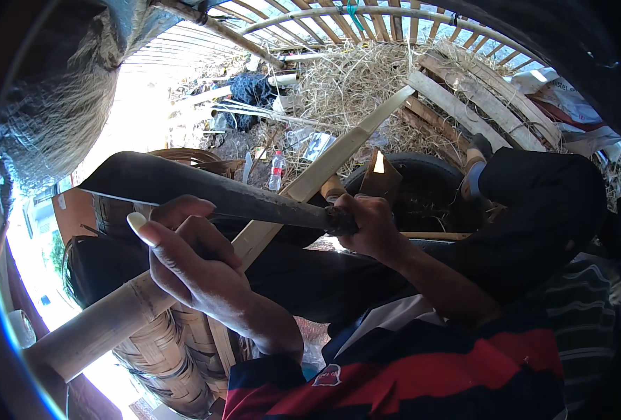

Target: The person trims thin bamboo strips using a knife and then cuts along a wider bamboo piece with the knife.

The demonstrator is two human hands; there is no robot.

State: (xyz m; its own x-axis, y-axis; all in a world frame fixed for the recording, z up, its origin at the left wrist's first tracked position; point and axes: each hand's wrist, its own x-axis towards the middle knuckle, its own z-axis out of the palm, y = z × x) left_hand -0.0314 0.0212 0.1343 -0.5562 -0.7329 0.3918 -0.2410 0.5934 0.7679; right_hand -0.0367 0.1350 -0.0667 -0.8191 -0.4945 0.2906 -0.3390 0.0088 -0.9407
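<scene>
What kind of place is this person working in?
Probably an outdoor bamboo craft yard. The left hand holds a bamboo pole, the right hand a big knife, with woven baskets and straw around.

Bamboo pole (pixel 184 283): pale, smooth, matt skin with a raised node ring; its split upper length shows a flat, dry, fibrous face. Machete blade (pixel 205 189): dark, dull metal, unpolished and slightly mottled. Woven basket (pixel 163 357): flat bamboo strips, tan, faintly glossy. Tyre (pixel 429 189): black matt rubber. Straw heap (pixel 352 84): dry, pale, tangled fibres. Wooden slats (pixel 464 105): weathered, rough, grey-brown. Plastic bottle (pixel 276 170): clear and shiny. Striped shirt (pixel 464 371): soft knit cloth, matt. Trousers (pixel 534 210): dark, matt fabric.
</scene>
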